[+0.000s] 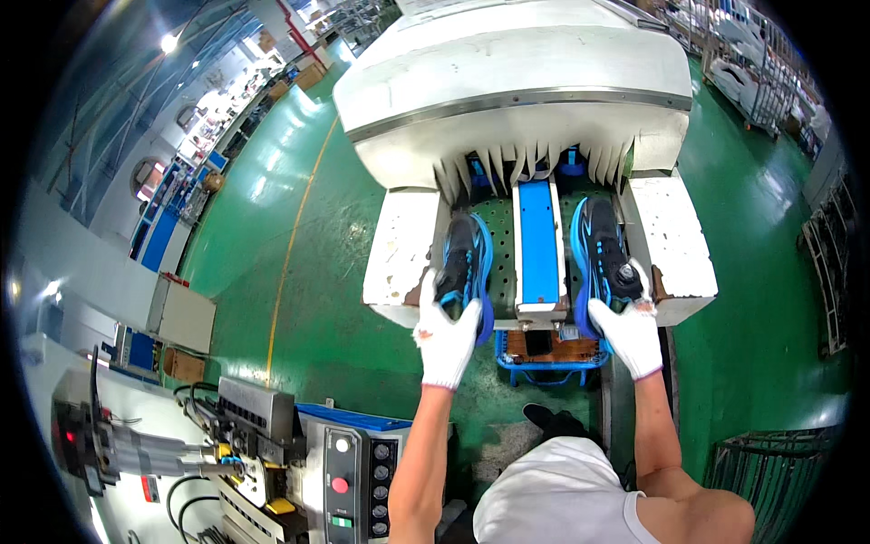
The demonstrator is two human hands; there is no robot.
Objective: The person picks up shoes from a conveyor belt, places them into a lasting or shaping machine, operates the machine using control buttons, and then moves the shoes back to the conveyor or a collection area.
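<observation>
The left-hand grip (450,331) and right-hand grip (629,328) clamp seemingly light, pliable black-and-blue sneakers (460,254) by the heels, probably their firmest hold, at the perforated bed's (502,227) near edge.

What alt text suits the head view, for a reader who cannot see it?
A person's gloved left hand and right hand grip the near ends of two black-and-blue shoes on either side of a blue strip, before the fringed opening of a white machine.

Looks like a factory, with shoes (460,251) mid-frame, a machine (517,68) top centre, a control panel (351,485) lower left, a rack (757,93) upper right.
</observation>
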